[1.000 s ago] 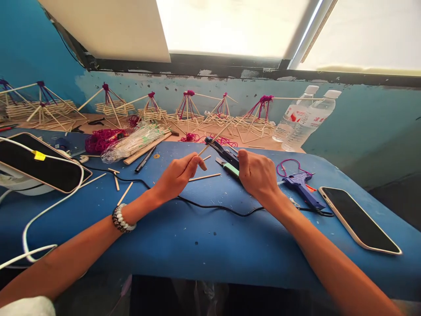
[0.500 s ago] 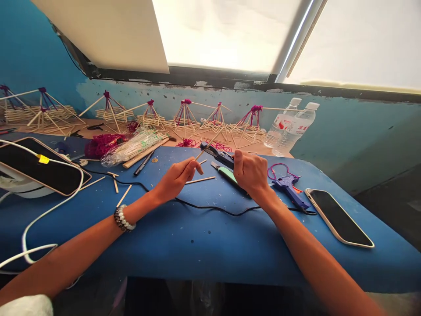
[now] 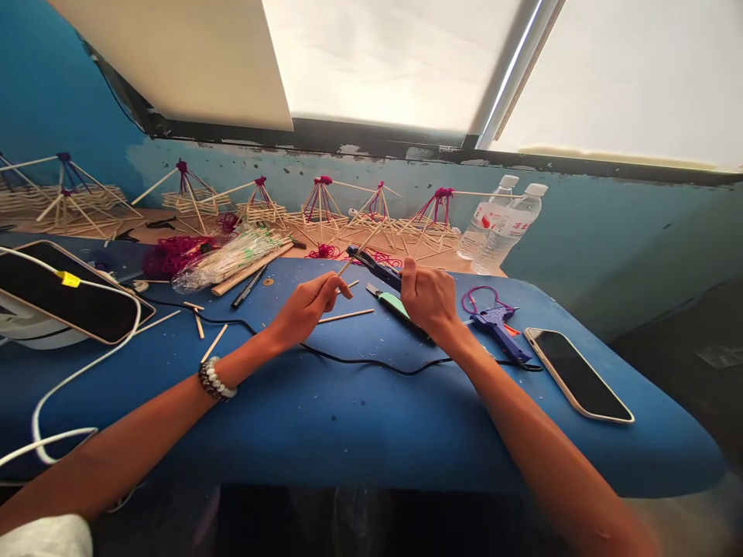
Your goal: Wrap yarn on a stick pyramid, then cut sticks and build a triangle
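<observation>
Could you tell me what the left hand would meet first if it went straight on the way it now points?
Probably the dark cutters held by the right hand; the left hand pinches a stick aimed there.

The view has swung a little to the right and drawn back, so everything sits further left in the picture. The phone (image 3: 577, 375) and the water bottles (image 3: 499, 224) have slid in from the right, and the desk (image 3: 348, 418) now shows its rounded right end. The left hand (image 3: 305, 308) with its stick (image 3: 363, 246) and the right hand (image 3: 429, 298) on the cutters (image 3: 371, 265) have edged slightly closer together.
</observation>
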A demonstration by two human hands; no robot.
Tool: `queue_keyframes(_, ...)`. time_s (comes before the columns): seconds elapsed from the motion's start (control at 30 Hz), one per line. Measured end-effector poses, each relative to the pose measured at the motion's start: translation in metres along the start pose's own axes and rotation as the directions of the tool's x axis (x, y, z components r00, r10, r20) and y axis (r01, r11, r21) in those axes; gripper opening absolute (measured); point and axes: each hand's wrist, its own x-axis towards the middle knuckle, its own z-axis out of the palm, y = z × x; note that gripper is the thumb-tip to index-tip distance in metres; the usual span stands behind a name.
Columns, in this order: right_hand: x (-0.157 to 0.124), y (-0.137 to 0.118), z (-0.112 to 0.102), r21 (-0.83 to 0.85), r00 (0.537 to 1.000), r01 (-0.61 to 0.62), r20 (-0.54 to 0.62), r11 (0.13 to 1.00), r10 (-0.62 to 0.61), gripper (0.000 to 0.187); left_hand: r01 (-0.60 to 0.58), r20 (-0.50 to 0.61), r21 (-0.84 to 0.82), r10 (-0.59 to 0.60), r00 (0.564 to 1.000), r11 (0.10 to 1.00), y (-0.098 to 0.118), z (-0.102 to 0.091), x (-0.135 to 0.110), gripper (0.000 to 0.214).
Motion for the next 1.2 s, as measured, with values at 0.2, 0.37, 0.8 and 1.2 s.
queue_keyframes(0.2, 0.001, 0.002, -0.003, -0.036, 1.0, -0.002, -0.011, 0.999, 0.002, 0.074, -0.031, 0.014, -0.002, 0.031, 0.999, 1.0, 0.0, -0.001, 0.001, 0.056)
queue_keyframes(0.37, 0.0, 0.001, -0.005, -0.019, 0.999, 0.024, -0.037, 1.0, -0.024, 0.068, -0.041, 0.022, -0.012, 0.042, 0.999, 0.999, 0.002, -0.001, -0.002, 0.056)
queue_keyframes(0.8, -0.004, 0.008, -0.018, 0.065, 0.964, -0.053, -0.256, 0.996, 0.068, 0.092, -0.042, -0.026, -0.041, 0.041, 0.999, 0.998, -0.001, -0.005, 0.0, 0.056)
queue_keyframes(1.2, -0.006, 0.027, -0.011, 0.361, 0.97, -0.177, -0.097, 0.916, 0.225, 0.097, 0.206, -0.106, 0.838, -0.219, 0.97, 0.505, -0.015, -0.046, 0.014, 0.042)
